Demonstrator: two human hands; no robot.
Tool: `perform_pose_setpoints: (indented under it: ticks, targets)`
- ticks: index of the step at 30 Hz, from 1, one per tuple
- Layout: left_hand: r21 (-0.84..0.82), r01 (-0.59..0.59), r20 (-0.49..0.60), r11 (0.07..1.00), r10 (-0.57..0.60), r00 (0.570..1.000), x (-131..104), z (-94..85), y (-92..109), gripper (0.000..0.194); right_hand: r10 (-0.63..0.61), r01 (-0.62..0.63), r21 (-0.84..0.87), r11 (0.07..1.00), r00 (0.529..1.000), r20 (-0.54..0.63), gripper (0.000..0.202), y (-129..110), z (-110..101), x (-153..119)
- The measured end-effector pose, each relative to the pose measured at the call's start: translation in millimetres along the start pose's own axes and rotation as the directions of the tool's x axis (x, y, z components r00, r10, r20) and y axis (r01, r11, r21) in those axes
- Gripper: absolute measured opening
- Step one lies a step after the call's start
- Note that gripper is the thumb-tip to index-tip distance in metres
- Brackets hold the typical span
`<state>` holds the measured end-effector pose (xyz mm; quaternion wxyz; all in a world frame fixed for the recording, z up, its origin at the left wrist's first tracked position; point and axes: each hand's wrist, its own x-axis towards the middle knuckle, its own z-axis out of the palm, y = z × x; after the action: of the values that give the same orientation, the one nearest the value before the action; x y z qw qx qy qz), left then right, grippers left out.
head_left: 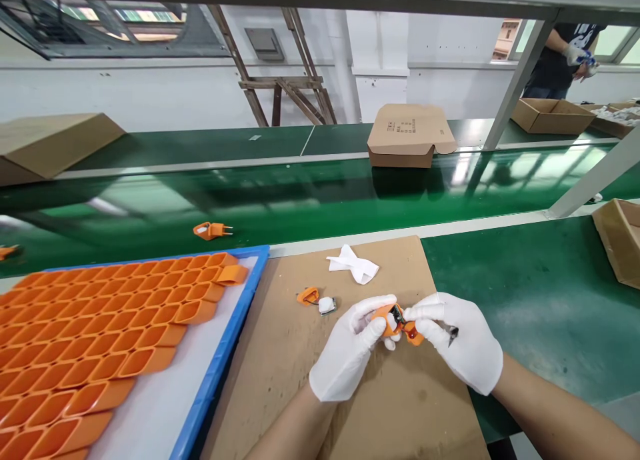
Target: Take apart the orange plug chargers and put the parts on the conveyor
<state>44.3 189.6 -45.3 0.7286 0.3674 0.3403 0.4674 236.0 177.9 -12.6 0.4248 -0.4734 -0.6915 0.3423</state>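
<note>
My left hand (pixel 353 343), in a white glove, grips an orange plug housing (pixel 381 319) above the cardboard sheet. A green circuit board (pixel 399 313) shows in the housing's open side, and a smaller orange part (pixel 414 333) hangs beside it. My right hand (pixel 453 337), also gloved, has its fingertips pinched together at the board. A small dark-tipped tool (pixel 453 335) pokes out from the right hand; most of it is hidden. Left of my hands lie an orange cap (pixel 308 296) and a white-topped piece (pixel 327 305) joined to it. Behind them is a twisted white cloth (pixel 354 265).
A blue-rimmed tray (pixel 220 360) at left holds rows of orange sleeves (pixel 115 333). An orange plug (pixel 212 231) lies on the green belt (pixel 280 207). Cardboard boxes (pixel 410 130) stand beyond; a metal post (pixel 520 83) rises right. A person (pixel 560 60) stands at far right.
</note>
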Motion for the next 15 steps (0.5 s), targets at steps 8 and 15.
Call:
perform_pose_setpoints:
  ticks: [8,15]
  targets:
    - [0.027,0.092,0.155,0.995,-0.095,0.983,-4.4,2.2,3.3,0.036,0.465,-0.501,0.307,0.809,0.865,0.188,0.019,-10.3,-2.3,14.5]
    - [0.085,0.144,0.101,0.986,-0.152,0.983,-5.7,2.0,-2.5,0.04,0.531,-0.6,0.35,0.72,0.8,0.28,0.021,-3.1,2.2,13.9]
